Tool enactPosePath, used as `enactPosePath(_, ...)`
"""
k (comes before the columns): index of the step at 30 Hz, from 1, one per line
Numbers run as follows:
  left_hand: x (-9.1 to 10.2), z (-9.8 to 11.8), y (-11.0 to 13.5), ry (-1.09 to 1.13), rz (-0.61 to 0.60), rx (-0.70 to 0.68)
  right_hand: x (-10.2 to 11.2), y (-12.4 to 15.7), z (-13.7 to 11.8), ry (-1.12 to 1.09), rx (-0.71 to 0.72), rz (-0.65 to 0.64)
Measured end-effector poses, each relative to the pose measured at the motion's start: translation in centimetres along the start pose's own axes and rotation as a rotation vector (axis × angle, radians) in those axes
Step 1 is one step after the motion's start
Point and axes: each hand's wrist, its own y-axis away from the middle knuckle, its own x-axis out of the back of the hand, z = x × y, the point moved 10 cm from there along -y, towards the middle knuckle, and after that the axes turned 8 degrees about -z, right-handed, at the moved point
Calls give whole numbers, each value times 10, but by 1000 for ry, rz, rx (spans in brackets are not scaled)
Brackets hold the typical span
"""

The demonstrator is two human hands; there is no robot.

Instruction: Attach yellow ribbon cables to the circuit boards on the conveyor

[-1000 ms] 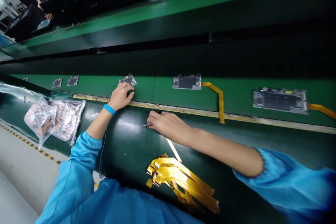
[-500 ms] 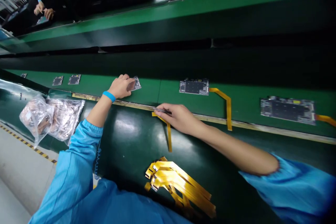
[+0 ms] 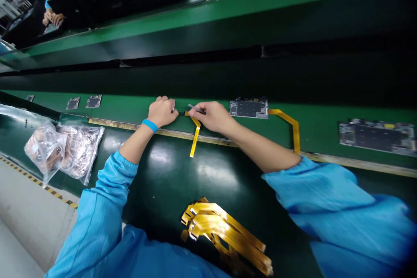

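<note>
My left hand (image 3: pixel 162 111) is closed over a small circuit board (image 3: pixel 173 105) on the green conveyor belt (image 3: pixel 130 108); only the board's edge shows past my fingers. My right hand (image 3: pixel 211 115) pinches metal tweezers (image 3: pixel 196 108), and a yellow flex cable (image 3: pixel 195 135) hangs from their tip. The cable's upper end sits right beside the covered board. Both hands nearly touch. A pile of several yellow flex cables (image 3: pixel 224 232) lies on the dark table near my body.
Further boards ride the belt: one with a yellow cable (image 3: pixel 249 108) just right of my hands, another (image 3: pixel 376 136) far right, two small ones (image 3: pixel 83 102) at left. Clear plastic bags (image 3: pixel 61 147) lie on the table's left end. Another person's hands (image 3: pixel 52 18) show top left.
My right hand lifted one yellow cable with the tweezers from the table up to the belt. My left hand closed over the small board and held it as the belt carried the other boards right.
</note>
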Motion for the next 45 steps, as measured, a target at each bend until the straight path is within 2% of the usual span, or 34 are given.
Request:
enactPosePath(4, -1, 6, -4, -20, 4, 21, 0, -6, 0, 26, -19, 6)
enactPosePath(10, -1, -2, -5, 51, 30, -5, -3, -16, -1, 35, -48, 14)
enactPosePath(16, 1, -1, 8, 166, 139, -176, -1, -20, 1, 99, -196, 63)
enactPosePath(21, -5, 5, 13, 187, 146, -246, 3, -17, 3, 147, -268, 64)
enactPosePath(32, -4, 19, 16, 134, 87, -254, 11, -17, 16, 142, -205, 70)
enactPosePath(45, -9, 30, 15, 116, 80, -293, 19, -13, 31, 149, -213, 46)
